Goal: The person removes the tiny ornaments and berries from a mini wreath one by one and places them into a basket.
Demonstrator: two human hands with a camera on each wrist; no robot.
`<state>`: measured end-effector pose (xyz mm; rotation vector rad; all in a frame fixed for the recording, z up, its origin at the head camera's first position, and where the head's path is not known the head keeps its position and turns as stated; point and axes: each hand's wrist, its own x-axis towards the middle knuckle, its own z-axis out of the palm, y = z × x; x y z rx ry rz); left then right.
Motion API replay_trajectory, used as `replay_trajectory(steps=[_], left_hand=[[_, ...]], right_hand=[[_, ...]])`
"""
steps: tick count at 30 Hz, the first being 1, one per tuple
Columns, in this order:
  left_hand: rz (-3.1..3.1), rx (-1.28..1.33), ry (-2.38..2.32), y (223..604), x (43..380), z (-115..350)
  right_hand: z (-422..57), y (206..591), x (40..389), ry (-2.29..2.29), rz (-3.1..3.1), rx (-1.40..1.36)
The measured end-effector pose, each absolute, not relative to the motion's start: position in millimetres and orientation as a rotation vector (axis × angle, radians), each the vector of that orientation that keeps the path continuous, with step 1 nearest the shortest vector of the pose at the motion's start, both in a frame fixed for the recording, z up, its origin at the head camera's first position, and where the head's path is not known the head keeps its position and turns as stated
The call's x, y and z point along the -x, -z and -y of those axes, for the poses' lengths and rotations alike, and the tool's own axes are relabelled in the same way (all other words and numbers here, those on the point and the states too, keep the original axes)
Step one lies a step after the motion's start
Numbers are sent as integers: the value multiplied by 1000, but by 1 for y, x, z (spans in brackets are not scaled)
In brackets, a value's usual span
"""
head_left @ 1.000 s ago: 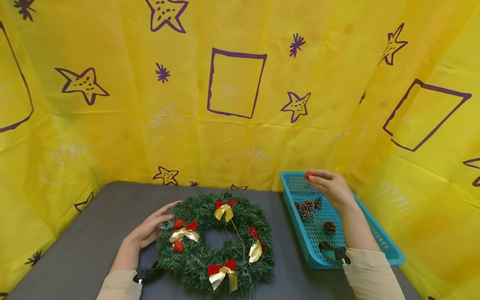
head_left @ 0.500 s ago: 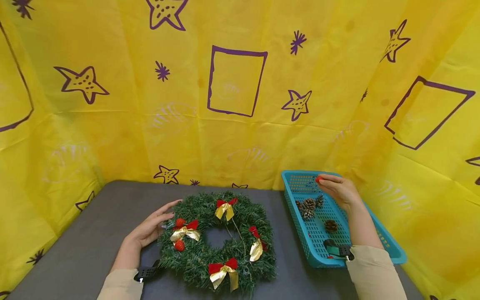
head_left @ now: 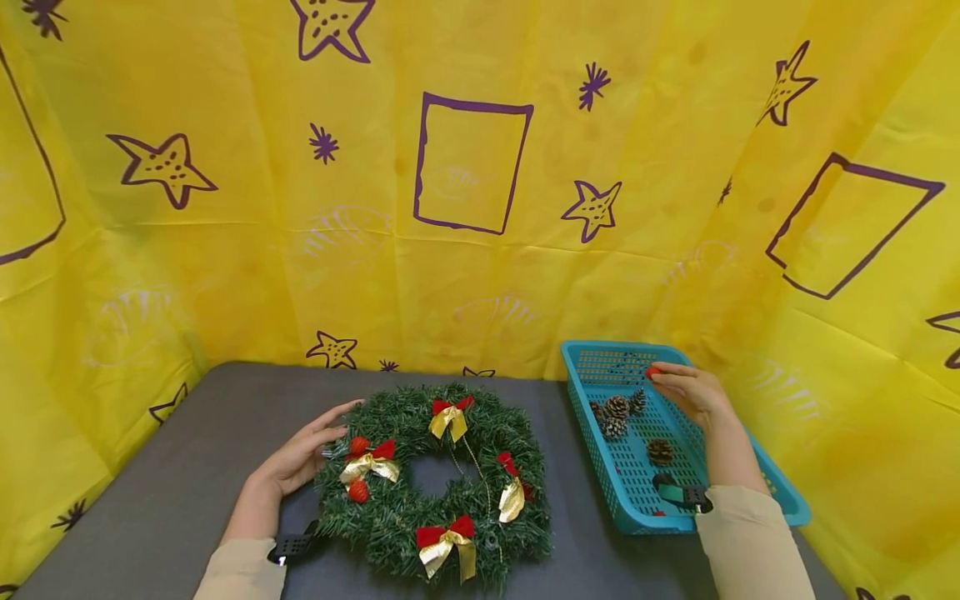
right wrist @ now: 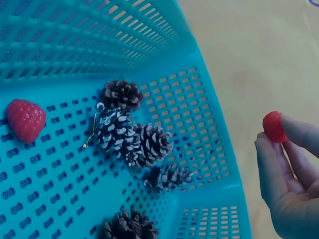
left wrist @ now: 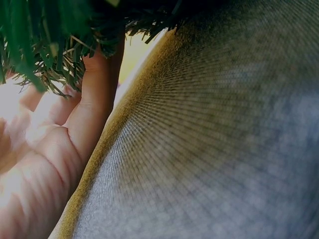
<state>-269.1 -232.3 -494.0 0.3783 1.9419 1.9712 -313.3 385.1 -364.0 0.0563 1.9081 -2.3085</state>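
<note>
A green Christmas wreath with red-and-gold bows lies on the dark table. Two red raspberries sit in its left side. My left hand touches the wreath's left edge with extended fingers; in the left wrist view the greenery hides some fingertips. Over the far right part of the blue basket, my right hand pinches a small red artificial raspberry between thumb and fingers. Below it in the basket are several pine cones and another raspberry.
The basket stands on the table right of the wreath, its perforated walls rising around the cones. Yellow cloth with purple drawings hangs behind the table and along both sides. A thin gold cord crosses the wreath's opening.
My right hand has moved right and slightly nearer above the basket, still pinching the raspberry. The left hand and the wreath have stayed in place.
</note>
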Motion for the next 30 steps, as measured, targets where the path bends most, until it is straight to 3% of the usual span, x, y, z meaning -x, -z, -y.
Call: replay_trajectory(steps=[30], left_hand=[[-1956, -352, -1970, 497, 270, 233]], right_hand=[[-398, 380, 315, 2063, -2137, -299]])
